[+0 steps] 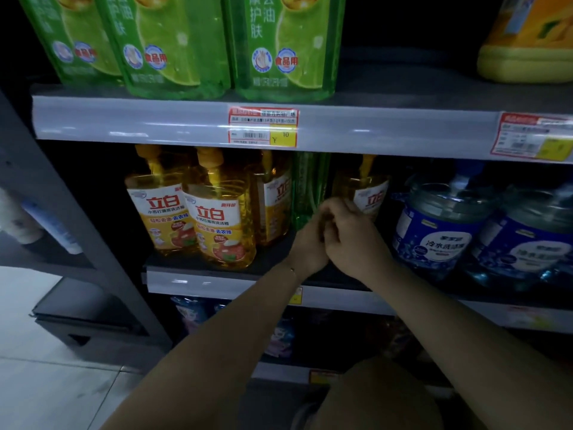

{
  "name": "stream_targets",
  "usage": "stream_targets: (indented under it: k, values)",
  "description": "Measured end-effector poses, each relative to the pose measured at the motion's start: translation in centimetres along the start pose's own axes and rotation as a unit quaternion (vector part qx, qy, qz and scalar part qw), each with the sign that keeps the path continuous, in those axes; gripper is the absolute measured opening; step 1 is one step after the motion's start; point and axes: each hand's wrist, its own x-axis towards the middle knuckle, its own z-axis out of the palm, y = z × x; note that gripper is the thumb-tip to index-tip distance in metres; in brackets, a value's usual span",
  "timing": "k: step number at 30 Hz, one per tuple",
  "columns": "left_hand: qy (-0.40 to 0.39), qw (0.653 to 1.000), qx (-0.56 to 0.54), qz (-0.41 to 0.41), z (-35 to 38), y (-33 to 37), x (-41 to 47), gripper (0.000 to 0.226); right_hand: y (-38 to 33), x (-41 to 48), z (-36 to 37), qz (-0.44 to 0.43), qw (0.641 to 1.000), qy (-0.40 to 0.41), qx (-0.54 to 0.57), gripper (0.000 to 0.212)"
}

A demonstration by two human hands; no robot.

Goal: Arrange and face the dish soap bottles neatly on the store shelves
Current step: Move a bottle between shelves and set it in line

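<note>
On the middle shelf (217,268), two yellow dish soap bottles (217,218) stand at the front left with labels facing out. A third yellow bottle (274,200) behind them is turned sideways. A narrow green bottle (310,184) stands edge-on at the middle, with another yellow bottle (370,190) to its right, set further back. My left hand (308,243) has its fingers curled at the green bottle's base. My right hand (353,234) is pressed against it, fingers curled between the green and yellow bottles; its grip is hidden.
Large blue-labelled jugs (440,234) fill the shelf's right side. Green refill pouches (279,48) and a yellow jug (527,41) sit on the upper shelf (155,119). A lower shelf holds dark packets (282,336). A grey upright post (62,212) stands at left, with tiled floor (46,383) below.
</note>
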Motion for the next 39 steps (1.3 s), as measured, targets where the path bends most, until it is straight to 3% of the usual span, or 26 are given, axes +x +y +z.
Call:
stream_targets:
  k: [2,6,10,13,15,19,25,31,36,39]
  values:
    - [-0.024,1.000,-0.008,-0.018,-0.7,-1.0,-0.2,0.034,-0.2,1.3,0.8,0.037,0.999,-0.009,0.023,0.042]
    - [-0.001,0.998,-0.033,-0.053,-2.8,-3.2,-0.6,0.048,-0.5,5.5,3.1,0.174,0.977,-0.015,0.122,0.059]
    - [0.006,0.997,-0.020,-0.073,-4.7,-4.0,-1.2,0.057,0.0,9.9,4.7,0.294,0.928,0.008,0.227,0.035]
    - [0.005,0.997,-0.005,-0.076,-5.7,-4.6,-1.7,0.060,0.3,11.6,5.6,0.357,0.874,0.046,0.327,0.054]
    - [0.016,0.997,0.012,-0.069,-6.3,-4.9,-1.9,0.062,0.5,12.0,6.4,0.351,0.874,0.088,0.323,0.068]
    - [0.004,0.997,0.008,-0.071,-6.3,-5.1,-2.4,0.067,-0.3,11.2,6.8,0.331,0.892,0.138,0.277,0.074]
    - [0.007,0.994,-0.041,-0.100,-6.0,-4.6,-1.4,0.068,-1.7,7.8,4.4,0.311,0.892,0.159,0.288,0.069]
    - [-0.024,0.988,-0.092,-0.123,-6.1,-3.8,-1.0,0.084,-2.9,3.8,2.1,0.299,0.873,0.140,0.358,0.061]
    - [0.008,0.981,-0.146,-0.131,-6.8,-2.5,-1.9,0.099,-3.0,1.9,1.2,0.256,0.885,0.089,0.378,0.069]
    - [0.012,0.972,-0.204,-0.118,-7.0,-2.8,-2.6,0.117,-3.0,0.5,0.2,0.183,0.908,0.023,0.376,0.079]
